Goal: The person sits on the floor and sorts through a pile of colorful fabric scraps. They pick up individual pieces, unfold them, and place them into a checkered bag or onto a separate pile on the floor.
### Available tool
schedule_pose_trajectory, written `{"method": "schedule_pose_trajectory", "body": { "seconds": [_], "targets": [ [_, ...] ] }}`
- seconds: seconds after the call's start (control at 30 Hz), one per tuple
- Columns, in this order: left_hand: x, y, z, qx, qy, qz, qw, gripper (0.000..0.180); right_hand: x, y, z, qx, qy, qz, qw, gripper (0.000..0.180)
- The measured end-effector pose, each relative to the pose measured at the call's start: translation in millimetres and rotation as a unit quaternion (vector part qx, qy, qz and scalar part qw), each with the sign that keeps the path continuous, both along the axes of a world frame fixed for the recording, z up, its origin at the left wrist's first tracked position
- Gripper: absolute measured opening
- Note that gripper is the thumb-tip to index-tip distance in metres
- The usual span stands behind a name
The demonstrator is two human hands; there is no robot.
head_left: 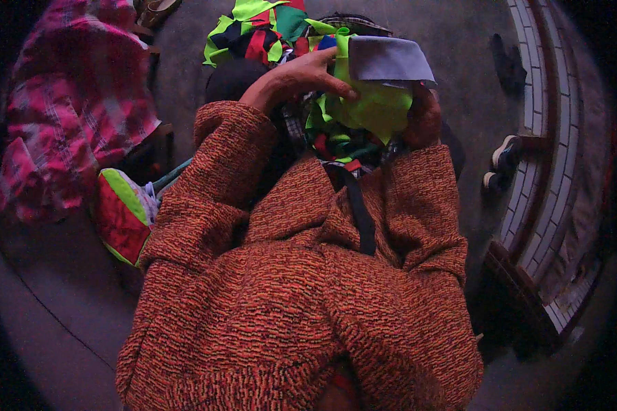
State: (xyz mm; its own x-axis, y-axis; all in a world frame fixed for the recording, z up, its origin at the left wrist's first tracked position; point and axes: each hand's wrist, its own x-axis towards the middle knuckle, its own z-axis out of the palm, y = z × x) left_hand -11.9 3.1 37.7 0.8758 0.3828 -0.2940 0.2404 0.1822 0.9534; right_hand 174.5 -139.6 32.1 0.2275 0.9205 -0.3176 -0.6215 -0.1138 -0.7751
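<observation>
A neon yellow-green cloth piece [373, 109] is held up over my lap, with a pale grey cloth piece [389, 59] lying against its upper part. My left hand [300, 77] grips the yellow-green cloth at its left edge, thumb stretched along the front and fingertips partly behind it. At the right side, my right hand [424, 118] is closed on the two pieces; most of its fingers are hidden behind the cloth. Below and between my arms, several green, red and dark cloth scraps [343, 144] lie in my lap.
A heap of neon, red, green and dark scraps [257, 31] lies beyond my left hand. On the left hangs a pink checked cloth [82, 103], with a red and neon bundle [125, 216] nearer me. Shoes [506, 154] and a tiled ledge [535, 171] stand right.
</observation>
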Motion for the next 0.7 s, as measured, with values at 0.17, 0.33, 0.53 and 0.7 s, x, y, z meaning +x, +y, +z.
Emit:
{"method": "schedule_pose_trajectory", "body": {
  "seconds": [0.17,0.33,0.53,0.7],
  "targets": [
    [-0.8,2.8,16.1,-0.066,0.060,0.004,0.996,0.047,-2.4,11.9,10.8,-0.047,0.092,0.010,0.995,0.034],
    [-7.9,7.2,-10.6,-0.113,0.028,0.086,0.990,0.038,9.8,19.0,-40.6,-0.162,-0.156,-0.010,0.974,0.040],
    [-6.3,7.9,-7.8,-0.127,-0.005,0.117,0.985,0.038,-5.3,23.6,-30.0,-0.012,-0.477,-0.023,0.878,0.073],
    [-3.6,5.8,-25.6,-0.156,-0.016,0.115,0.981,0.039,-40.1,26.2,-13.0,0.082,-0.515,0.025,0.853,0.085]
  ]
}}
